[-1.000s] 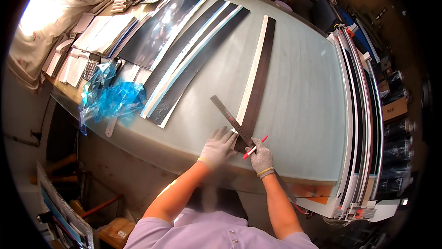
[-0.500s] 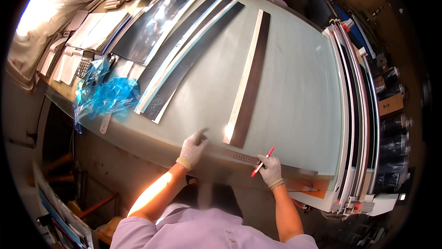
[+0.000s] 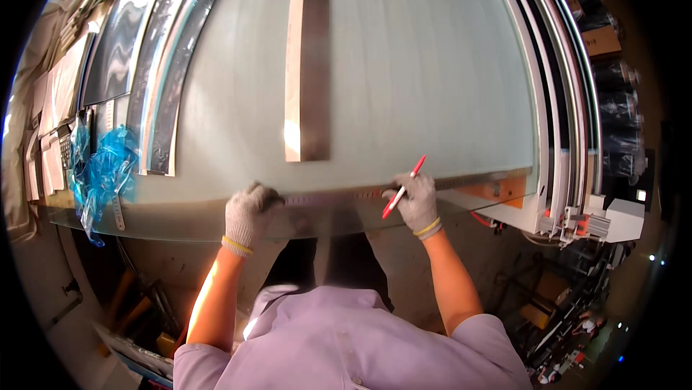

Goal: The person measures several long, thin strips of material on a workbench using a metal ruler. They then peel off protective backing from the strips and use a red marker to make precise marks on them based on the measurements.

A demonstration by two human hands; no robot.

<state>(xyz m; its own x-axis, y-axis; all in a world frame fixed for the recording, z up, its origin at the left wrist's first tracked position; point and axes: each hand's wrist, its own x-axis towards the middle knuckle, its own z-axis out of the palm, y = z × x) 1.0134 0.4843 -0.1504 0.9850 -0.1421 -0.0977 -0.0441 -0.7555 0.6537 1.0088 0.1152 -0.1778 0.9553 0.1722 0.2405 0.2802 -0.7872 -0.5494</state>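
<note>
My left hand (image 3: 246,215), in a pale knit glove with a yellow cuff band, is closed at the left end of a long metal ruler (image 3: 331,197). My right hand (image 3: 418,206), gloved alike, grips a red-and-white pen (image 3: 405,186), slanted with its upper end to the right. Its fingers also rest at the ruler, which lies along the near edge of the glass-like tabletop (image 3: 425,87). Beyond the ruler, a dark brown strip with a cream border (image 3: 315,94) lies lengthwise, its near end a short way from the ruler.
Dark strips with pale and blue edges (image 3: 164,102) lie at left. Beside them are crumpled blue film (image 3: 108,163), papers (image 3: 63,91) and another ruler (image 3: 119,213). Long metal rails (image 3: 569,65) border the right side, with an orange panel (image 3: 504,189) near the front corner.
My left hand has moved onto the ruler's left end and closed. My right hand keeps the pen. The view has turned and shifted, so the table and strips sit differently in the picture.
</note>
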